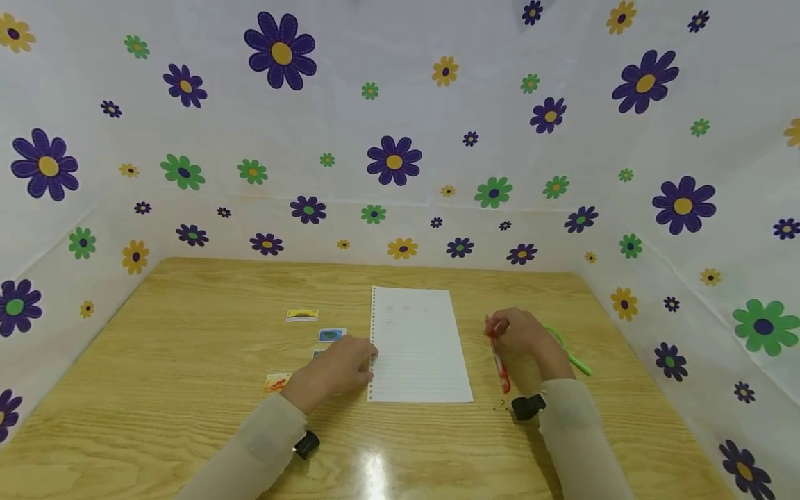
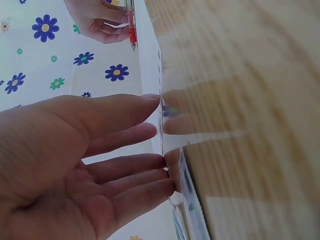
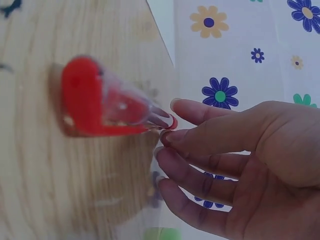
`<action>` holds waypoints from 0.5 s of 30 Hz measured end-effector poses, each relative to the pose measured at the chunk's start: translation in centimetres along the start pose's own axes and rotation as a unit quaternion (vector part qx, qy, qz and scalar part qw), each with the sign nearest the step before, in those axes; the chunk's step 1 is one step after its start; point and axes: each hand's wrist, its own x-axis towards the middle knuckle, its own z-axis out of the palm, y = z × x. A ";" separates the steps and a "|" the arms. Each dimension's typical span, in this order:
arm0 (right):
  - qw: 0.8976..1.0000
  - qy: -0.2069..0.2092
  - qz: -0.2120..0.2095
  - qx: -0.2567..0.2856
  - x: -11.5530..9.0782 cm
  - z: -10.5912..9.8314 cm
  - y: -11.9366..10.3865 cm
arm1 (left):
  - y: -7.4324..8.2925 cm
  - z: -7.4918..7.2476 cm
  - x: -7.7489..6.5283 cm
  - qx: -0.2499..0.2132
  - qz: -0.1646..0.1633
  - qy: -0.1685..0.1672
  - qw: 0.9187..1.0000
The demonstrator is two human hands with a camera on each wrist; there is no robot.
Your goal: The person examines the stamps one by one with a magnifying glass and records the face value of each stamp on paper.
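A sheet of lined, punched paper [image 1: 419, 347] lies on the wooden table with a few faint marks near its top. My left hand [image 1: 340, 368] rests at the sheet's left edge; in the left wrist view its fingers [image 2: 135, 165] are fairly straight and touch down there. To the right of the sheet, my right hand [image 1: 515, 330] pinches a slim red pen [image 1: 501, 368] near its tip between thumb and fingers. The pen's clear and red back end [image 3: 82, 95] points toward the right wrist camera. Its metal point shows in the left wrist view.
Small picture cards lie left of the paper: a yellow one [image 1: 303, 316], a blue one [image 1: 332, 335] and an orange one [image 1: 277, 382], with another partly under the left hand. A bright green curved item [image 1: 580, 364] lies beyond the right hand. Dark crumbs [image 1: 503, 406] dot the table.
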 end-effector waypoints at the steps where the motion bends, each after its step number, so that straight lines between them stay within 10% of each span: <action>1: 1.000 0.001 0.003 0.002 -0.1 -0.1 0.0 | 0.0 0.0 0.0 -0.003 -0.001 -0.002 1.000; 15: 0.999 0.046 -0.008 -0.015 -2.5 -2.8 1.7 | -3.7 -3.8 -0.6 -0.007 -0.026 0.053 0.998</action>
